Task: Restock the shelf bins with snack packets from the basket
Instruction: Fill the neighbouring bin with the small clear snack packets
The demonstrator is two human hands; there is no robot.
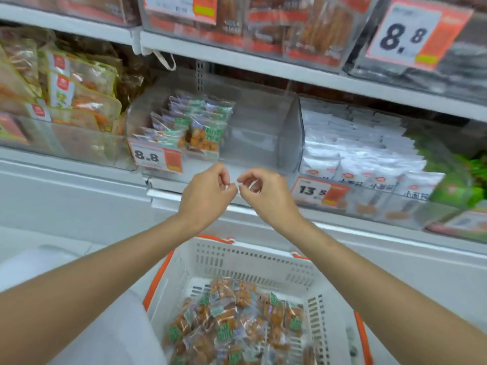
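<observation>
A white basket [253,252] with orange handles stands low in front of me, holding several small orange-and-green snack packets [232,325]. On the middle shelf a clear bin [263,138] has the same packets [195,125] stacked in its left half, while its right half is bare. My left hand [208,193] and my right hand [266,193] are raised side by side just in front of the bin's lower front edge. Both have curled fingers, with thumb and forefinger pinched and the fingertips nearly touching each other. No packet shows in either hand.
An 8.8 price tag [155,156] hangs on the bin's front left. White packets [355,143] fill the bin to the right and orange-labelled bags [79,96] the bin to the left. An upper shelf [237,56] overhangs the bins.
</observation>
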